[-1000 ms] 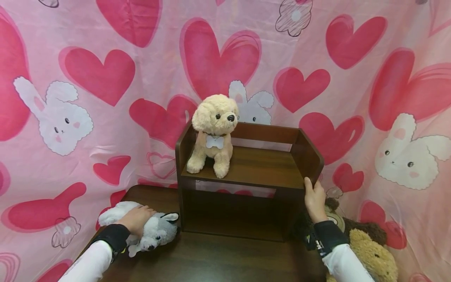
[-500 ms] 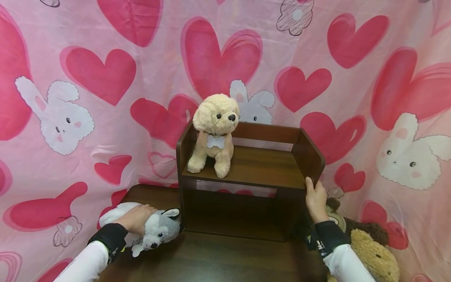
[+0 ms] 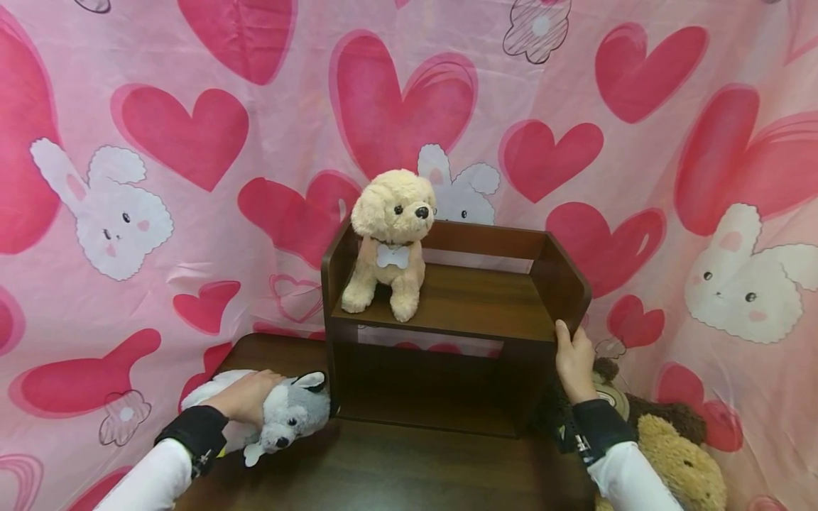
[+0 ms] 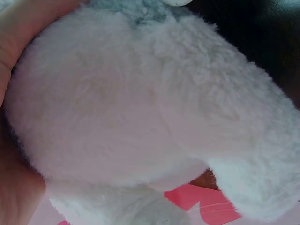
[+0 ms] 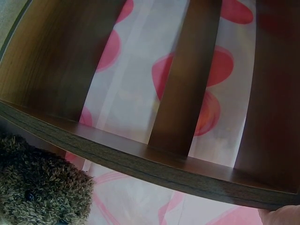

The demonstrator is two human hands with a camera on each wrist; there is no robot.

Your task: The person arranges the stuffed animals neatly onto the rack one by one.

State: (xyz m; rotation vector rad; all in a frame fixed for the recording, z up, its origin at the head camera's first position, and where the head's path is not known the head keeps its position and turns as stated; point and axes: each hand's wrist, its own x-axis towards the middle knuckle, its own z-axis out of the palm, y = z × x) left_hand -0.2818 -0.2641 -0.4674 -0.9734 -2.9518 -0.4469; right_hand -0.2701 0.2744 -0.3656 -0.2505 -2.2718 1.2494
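Observation:
On the left of the head view my left hand (image 3: 246, 399) grips a grey and white plush husky (image 3: 295, 415) around its body from above. The husky lies on its side by the shelf's lower left corner, head toward the shelf. White fur fills the left wrist view, with part of the hand (image 4: 18, 51) along its left edge. My right hand (image 3: 575, 362) holds the right side panel of the dark wooden desktop shelf (image 3: 473, 305), thumb on the front edge. The far fingers are hidden. A cream plush dog (image 3: 390, 245) with a bone-shaped tag sits upright on the upper board's left.
Below the shelf spreads a dark wooden table (image 3: 396, 468). Right of it are a tan plush toy (image 3: 680, 461) and a dark brown plush (image 3: 671, 419), seen also as brown fur (image 5: 42, 187) in the right wrist view. A pink heart-patterned curtain (image 3: 268, 128) hangs behind.
My left hand has shifted the husky slightly right, closer to the shelf's left side. The right hand keeps its hold on the panel, and the whole view has drifted a little.

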